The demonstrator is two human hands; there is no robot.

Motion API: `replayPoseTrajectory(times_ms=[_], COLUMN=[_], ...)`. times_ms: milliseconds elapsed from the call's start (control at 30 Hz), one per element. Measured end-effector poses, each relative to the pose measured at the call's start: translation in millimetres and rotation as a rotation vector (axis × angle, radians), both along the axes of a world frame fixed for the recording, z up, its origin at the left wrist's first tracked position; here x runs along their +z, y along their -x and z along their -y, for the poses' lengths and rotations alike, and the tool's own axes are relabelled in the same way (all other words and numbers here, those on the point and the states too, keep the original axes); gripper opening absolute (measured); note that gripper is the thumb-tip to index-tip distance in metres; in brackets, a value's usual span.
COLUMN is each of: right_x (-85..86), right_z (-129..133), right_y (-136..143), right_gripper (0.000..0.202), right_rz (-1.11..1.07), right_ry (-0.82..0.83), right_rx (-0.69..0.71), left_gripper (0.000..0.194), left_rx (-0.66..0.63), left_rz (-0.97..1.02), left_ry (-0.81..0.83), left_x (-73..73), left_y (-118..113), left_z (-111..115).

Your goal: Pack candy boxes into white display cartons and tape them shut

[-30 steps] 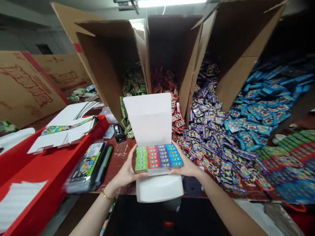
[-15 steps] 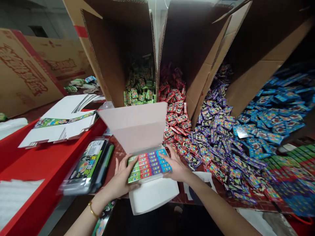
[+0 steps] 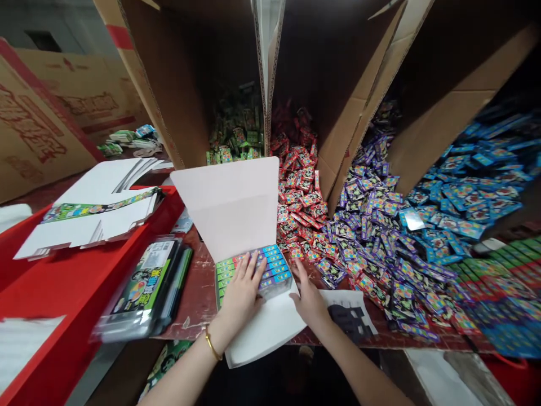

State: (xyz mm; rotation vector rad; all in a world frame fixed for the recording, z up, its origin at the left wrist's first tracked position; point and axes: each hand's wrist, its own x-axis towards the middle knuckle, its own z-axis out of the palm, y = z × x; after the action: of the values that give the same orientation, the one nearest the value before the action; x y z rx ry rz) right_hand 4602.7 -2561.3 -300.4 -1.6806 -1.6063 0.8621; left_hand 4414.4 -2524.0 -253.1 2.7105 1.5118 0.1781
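Observation:
An open white cardboard box [image 3: 230,211] sits at the table's front edge, its lid raised and its front flap folded down toward me. Rows of small candy packs [image 3: 274,265] in green, red, purple and blue fill it. Flat on top of the packs lies my left hand [image 3: 242,285], fingers stretched, covering much of the red and purple rows. Beside the box's right front corner is my right hand [image 3: 309,299], fingers apart and nothing held; its thumb is close to the flap.
Upright cartons spill loose red packs [image 3: 302,186], purple packs [image 3: 367,220] and blue packs [image 3: 460,197]. Left stand a red tray [image 3: 54,287] with white box blanks [image 3: 97,203] and a stack of plastic-wrapped packages [image 3: 147,287]. Arranged packs [image 3: 502,287] lie at far right.
The packs have gone deeper into the box, against its lid side. My left hand has moved from their left side onto their top; my right hand has come off their right side.

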Motion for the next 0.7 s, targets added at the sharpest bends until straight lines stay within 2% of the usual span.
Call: replayPoseTrajectory(times_ms=[67,167,300,433,567,700], right_x=[-3.2,5.0,19.0,14.9,20.1,37.7], right_z=[12.6,23.3,34.7,51.4,71.4,97.2], right_y=[-3.1,-2.8,4.1,12.0,1.9,-41.7], right_gripper=[0.073,0.059,0.061,0.066,0.072,0.06], right_rz=[0.074,0.188,0.18,0.157,0.064,-0.072], right_ry=[0.033,0.054,0.12,0.145,-0.002,-0.216], right_rx=[-0.012,0.023,0.013,-0.036,-0.011,-0.029], left_gripper=[0.087,0.094,0.101,0.107,0.114,0.1], left_rx=[0.02,0.021,-0.029,-0.027,-0.104,-0.191], left_rz=[0.0,-0.027,-0.07,-0.151,-0.148,-0.028], left_ry=[-0.008,-0.017,-0.016,-0.056,-0.093,-0.237], left_x=[0.5,1.2,2.9,4.8,3.4,-4.2], left_y=[0.0,3.0,2.8,1.5,5.4,10.0], left_z=[-7.8,-16.7,-15.7,-12.2,-10.4,-7.2])
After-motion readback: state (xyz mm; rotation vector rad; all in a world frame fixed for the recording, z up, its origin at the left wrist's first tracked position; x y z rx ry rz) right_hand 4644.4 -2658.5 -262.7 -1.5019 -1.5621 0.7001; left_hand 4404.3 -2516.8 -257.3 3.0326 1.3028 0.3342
